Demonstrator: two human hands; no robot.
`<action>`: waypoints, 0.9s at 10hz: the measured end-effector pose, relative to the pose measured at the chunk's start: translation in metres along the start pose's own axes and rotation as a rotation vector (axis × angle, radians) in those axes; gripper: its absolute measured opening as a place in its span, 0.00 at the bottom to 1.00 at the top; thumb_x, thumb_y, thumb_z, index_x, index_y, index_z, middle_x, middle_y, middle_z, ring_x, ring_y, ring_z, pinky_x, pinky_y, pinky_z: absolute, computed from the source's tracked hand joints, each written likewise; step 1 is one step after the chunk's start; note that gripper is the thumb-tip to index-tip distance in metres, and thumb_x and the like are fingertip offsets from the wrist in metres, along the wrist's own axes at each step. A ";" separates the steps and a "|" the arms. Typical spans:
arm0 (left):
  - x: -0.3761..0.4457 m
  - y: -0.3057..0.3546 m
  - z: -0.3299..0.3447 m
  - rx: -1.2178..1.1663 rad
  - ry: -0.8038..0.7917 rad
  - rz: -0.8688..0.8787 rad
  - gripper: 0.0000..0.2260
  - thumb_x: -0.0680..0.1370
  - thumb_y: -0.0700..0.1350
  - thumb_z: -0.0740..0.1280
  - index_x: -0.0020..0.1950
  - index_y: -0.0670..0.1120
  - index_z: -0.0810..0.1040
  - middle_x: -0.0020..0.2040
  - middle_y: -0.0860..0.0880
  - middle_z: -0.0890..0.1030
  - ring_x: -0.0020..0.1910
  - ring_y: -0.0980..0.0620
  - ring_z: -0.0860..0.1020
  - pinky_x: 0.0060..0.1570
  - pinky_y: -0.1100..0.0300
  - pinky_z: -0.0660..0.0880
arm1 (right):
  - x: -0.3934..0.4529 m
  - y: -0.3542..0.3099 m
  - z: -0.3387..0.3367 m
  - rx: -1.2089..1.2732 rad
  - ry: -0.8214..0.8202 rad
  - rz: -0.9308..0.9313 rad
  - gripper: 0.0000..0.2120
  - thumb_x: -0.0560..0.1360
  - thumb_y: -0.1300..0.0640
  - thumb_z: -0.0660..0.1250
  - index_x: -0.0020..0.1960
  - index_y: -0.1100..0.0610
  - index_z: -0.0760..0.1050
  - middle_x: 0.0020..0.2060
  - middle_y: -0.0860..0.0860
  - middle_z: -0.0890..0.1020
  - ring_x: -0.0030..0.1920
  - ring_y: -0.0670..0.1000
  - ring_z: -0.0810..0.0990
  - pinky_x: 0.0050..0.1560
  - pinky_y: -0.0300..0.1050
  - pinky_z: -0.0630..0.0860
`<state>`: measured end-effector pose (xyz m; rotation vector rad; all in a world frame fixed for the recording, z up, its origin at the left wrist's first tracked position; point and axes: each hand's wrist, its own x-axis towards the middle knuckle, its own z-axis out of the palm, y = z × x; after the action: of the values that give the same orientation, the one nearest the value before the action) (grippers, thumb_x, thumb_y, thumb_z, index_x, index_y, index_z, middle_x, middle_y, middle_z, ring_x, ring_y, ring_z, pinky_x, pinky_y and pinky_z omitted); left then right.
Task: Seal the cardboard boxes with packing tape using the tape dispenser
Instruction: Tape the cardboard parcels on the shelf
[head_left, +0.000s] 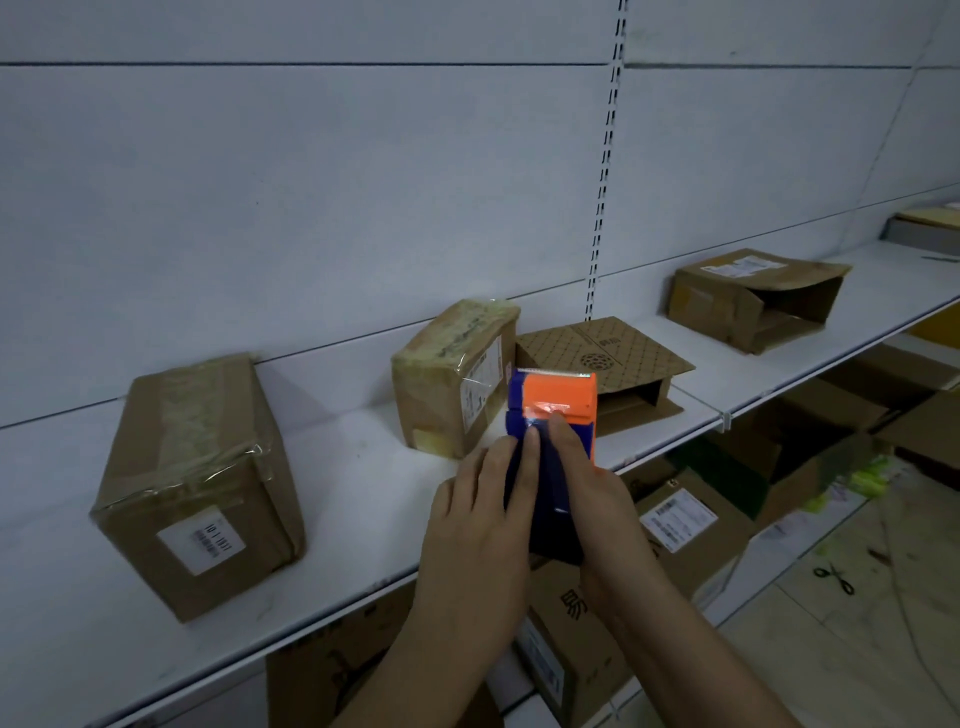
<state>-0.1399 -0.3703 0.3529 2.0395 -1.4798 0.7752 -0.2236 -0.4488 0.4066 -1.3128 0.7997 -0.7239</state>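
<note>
Beyond both hands, left hand (480, 512) and right hand (587, 499), gripping the orange-and-blue plastic tape dispenser (553, 415), two brown cardboard boxes look taped; the patterned open-flapped cardboard box (602, 358) awaits sealing.

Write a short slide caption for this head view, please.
Both hands, left and right, hold a tape dispenser above a shelf of cardboard boxes.

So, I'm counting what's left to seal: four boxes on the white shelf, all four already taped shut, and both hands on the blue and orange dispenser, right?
Not all four. The head view shows two taped shut, the left box and middle box. The patterned box and far box lie open. Both the left hand and right hand do hold the tape dispenser.
</note>
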 end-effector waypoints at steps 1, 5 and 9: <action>-0.010 -0.010 -0.011 -0.089 -0.010 0.053 0.46 0.68 0.40 0.75 0.81 0.49 0.55 0.68 0.46 0.72 0.64 0.47 0.75 0.58 0.51 0.75 | 0.001 -0.008 -0.008 -0.071 0.077 -0.027 0.28 0.72 0.33 0.67 0.46 0.60 0.76 0.44 0.56 0.83 0.42 0.52 0.81 0.48 0.51 0.79; 0.086 -0.058 0.001 -0.098 0.151 -0.402 0.20 0.78 0.50 0.67 0.69 0.46 0.73 0.67 0.41 0.71 0.67 0.41 0.68 0.63 0.42 0.70 | 0.000 0.010 -0.055 -0.214 0.110 0.137 0.30 0.65 0.31 0.62 0.47 0.58 0.76 0.37 0.53 0.84 0.38 0.54 0.84 0.39 0.45 0.78; 0.109 -0.118 0.054 -0.102 0.071 -0.265 0.16 0.81 0.55 0.62 0.61 0.48 0.80 0.61 0.49 0.79 0.62 0.45 0.72 0.58 0.44 0.73 | 0.084 -0.035 -0.076 -0.268 -0.262 0.321 0.34 0.60 0.28 0.68 0.47 0.58 0.77 0.37 0.54 0.86 0.44 0.58 0.84 0.59 0.60 0.77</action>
<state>0.0080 -0.4469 0.3830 2.0544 -1.1552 0.6438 -0.2418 -0.5646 0.4278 -1.4384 0.8859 -0.1885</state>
